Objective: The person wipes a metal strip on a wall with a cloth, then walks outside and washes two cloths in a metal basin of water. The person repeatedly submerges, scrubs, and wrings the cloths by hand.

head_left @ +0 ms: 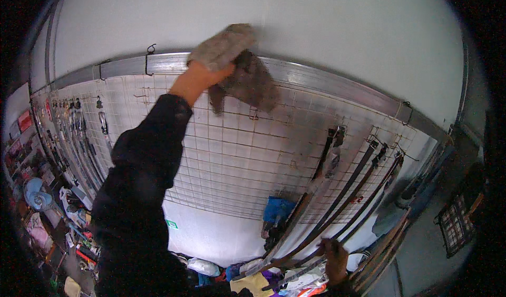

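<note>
High up, my left hand (213, 73) grips a grey-brown rag (250, 81) against the metal rail (300, 75) along the wall. Part of the cloth covers the fingers and the rest hangs over the wire grid below the rail; it looks slightly blurred. Lower right, my right hand (336, 260) has its fingers curled in beside the lower ends of hanging dark belts (337, 212). Whether a belt lies between those fingers is hidden.
A wire grid panel (226, 154) hangs below the rail by dark hooks. More belts (79, 133) hang at its left end. A blue fan (38, 192) stands at far left among clutter. Bags and clothes (203, 267) lie along the bottom. A dark wire rack (456, 226) is at right.
</note>
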The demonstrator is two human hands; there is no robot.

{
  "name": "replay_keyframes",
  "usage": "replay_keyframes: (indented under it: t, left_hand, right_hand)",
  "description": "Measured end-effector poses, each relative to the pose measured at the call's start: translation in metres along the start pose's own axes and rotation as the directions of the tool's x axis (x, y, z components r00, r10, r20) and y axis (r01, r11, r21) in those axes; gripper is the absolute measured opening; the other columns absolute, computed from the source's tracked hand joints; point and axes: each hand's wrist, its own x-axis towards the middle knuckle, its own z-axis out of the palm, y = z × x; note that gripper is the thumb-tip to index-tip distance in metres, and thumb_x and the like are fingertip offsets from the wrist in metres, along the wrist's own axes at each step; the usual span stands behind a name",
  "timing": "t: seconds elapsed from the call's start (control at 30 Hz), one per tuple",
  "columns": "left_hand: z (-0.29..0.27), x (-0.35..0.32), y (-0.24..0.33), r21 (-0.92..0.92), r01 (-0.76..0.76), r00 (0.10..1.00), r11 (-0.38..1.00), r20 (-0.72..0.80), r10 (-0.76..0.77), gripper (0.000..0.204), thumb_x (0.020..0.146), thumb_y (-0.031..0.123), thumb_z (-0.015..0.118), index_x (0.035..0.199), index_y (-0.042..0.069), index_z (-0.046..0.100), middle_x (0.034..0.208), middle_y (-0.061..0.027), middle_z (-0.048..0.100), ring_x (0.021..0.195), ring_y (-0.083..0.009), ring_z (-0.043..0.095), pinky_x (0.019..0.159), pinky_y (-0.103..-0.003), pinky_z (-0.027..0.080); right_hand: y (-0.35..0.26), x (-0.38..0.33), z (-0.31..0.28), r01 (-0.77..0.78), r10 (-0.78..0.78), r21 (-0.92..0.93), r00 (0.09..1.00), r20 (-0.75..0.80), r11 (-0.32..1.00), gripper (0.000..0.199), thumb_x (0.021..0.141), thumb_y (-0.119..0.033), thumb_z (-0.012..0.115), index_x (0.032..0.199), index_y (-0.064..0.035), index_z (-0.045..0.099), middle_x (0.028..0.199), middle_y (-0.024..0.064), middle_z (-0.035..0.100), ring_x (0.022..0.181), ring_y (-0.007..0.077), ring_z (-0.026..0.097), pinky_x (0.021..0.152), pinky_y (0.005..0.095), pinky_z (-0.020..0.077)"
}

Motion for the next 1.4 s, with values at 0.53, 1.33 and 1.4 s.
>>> replay_keyframes:
  t: [0.53, 1.33, 1.4]
  left_hand:
    - [-0.244, -0.134, 0.072, 0.626, 0.391, 0.920, 0.675, -0.289, -0.265, 0.041, 0.107, 0.019, 0.045, 0.144, 0.004, 0.053, 0.151, -0.0227, 0.046, 0.139, -0.0363, 0.045, 0.115, -0.046, 0.037]
    - [-0.202, -0.355, 0.401, 0.551, 0.595, -0.030, 0.586, 0.743, -0.668, 0.014, 0.079, 0.025, 0.070, 0.081, 0.013, 0.064, 0.082, -0.0060, 0.063, 0.087, -0.0239, 0.060, 0.084, -0.040, 0.042]
    - [-0.194, -0.377, 0.410, 0.556, 0.571, 0.039, 0.603, 0.716, -0.697, 0.015, 0.078, 0.024, 0.070, 0.074, 0.014, 0.060, 0.079, -0.0054, 0.061, 0.086, -0.0244, 0.059, 0.085, -0.040, 0.042]
  right_hand:
    - [-0.296, 0.251, 0.075, 0.766, -0.767, -0.127, 0.639, 0.052, 0.630, 0.031, 0.109, -0.025, 0.051, 0.122, -0.0022, 0.068, 0.111, 0.0055, 0.073, 0.097, 0.0140, 0.066, 0.087, 0.0310, 0.0519]
    - [-0.320, 0.332, 0.107, 0.767, -0.788, -0.515, 0.562, 0.250, 0.384, 0.053, 0.106, -0.046, 0.050, 0.138, -0.0044, 0.058, 0.135, 0.0214, 0.062, 0.122, 0.0356, 0.060, 0.106, 0.0415, 0.0451]
    - [-0.320, 0.322, 0.102, 0.772, -0.807, -0.466, 0.561, 0.181, 0.432, 0.052, 0.105, -0.043, 0.051, 0.140, -0.0050, 0.057, 0.140, 0.0217, 0.058, 0.129, 0.0380, 0.056, 0.110, 0.0429, 0.0424]
